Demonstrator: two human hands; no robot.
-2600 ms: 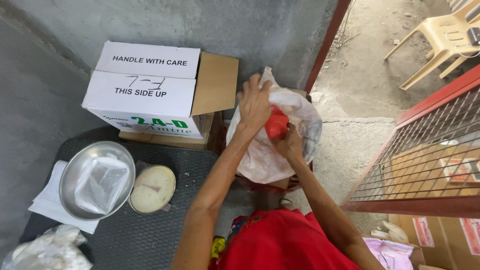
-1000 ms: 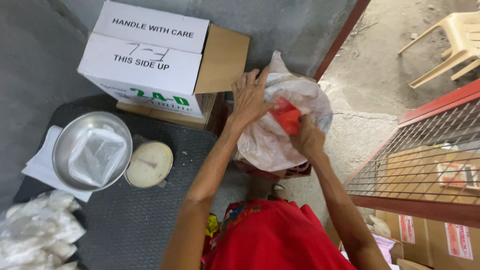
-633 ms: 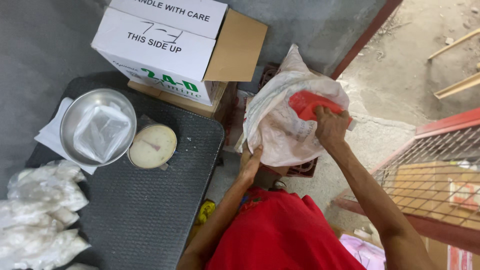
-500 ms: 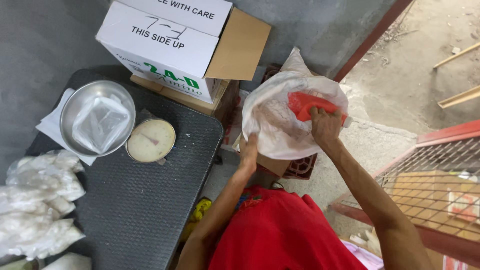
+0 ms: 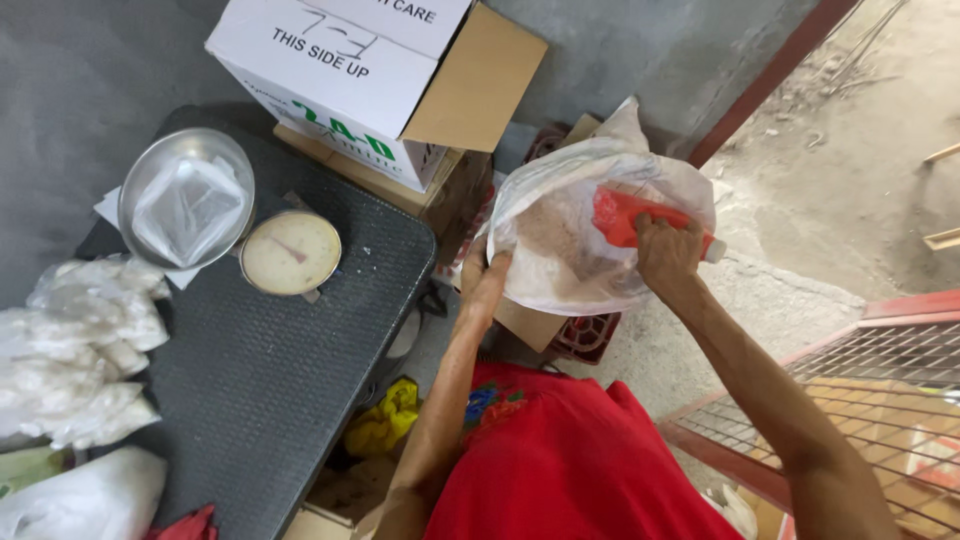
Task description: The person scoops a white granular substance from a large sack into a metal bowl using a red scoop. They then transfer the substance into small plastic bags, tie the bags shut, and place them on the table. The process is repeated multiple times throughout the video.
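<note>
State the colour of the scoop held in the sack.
Red scoop, gripped by the right hand; head view.

One camera only, worn on the person's head, looking steeply down and slightly forward from close above. The person's red shirt [image 5: 590, 460] fills the near bottom edge, with both forearms reaching away. The dark surface [image 5: 270, 380] lies to the left, a white cardboard box [image 5: 340, 70] at the far edge, and a wire cage [image 5: 880, 390] to the near right.

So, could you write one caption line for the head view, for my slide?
Right hand holds a red scoop inside a white sack; left hand steadies its edge.
</note>
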